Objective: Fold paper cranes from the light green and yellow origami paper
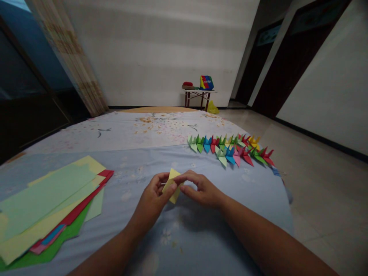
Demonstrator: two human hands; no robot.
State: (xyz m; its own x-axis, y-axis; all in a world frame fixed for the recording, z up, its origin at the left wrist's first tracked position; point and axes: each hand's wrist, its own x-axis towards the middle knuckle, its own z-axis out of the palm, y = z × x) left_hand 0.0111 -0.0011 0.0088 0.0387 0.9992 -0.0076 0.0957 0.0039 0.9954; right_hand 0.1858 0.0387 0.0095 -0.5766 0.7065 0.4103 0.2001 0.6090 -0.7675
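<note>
A small piece of yellow folded paper (pixel 173 196), creased into a pointed diamond-like shape, is held up over the blue cloth in the middle of the head view. My left hand (pixel 156 191) grips it from the left, thumb across its front and fingers behind. From the other side, my right hand (pixel 202 188) has its index finger on the paper's upper part and its thumb at the right edge. The fingertips partly cover the folds. Beyond my right hand stand rows of folded paper cranes (pixel 225 153) in green, blue, red, pink and yellow.
Loose sheets of coloured paper (pixel 51 191) lie overlapped on the left of the round table, over a blue flowered cloth (pixel 126 218). A small side table (pixel 198 92) with a colourful bag (pixel 206 82) stands by the far wall. A curtain (pixel 69 57) hangs left.
</note>
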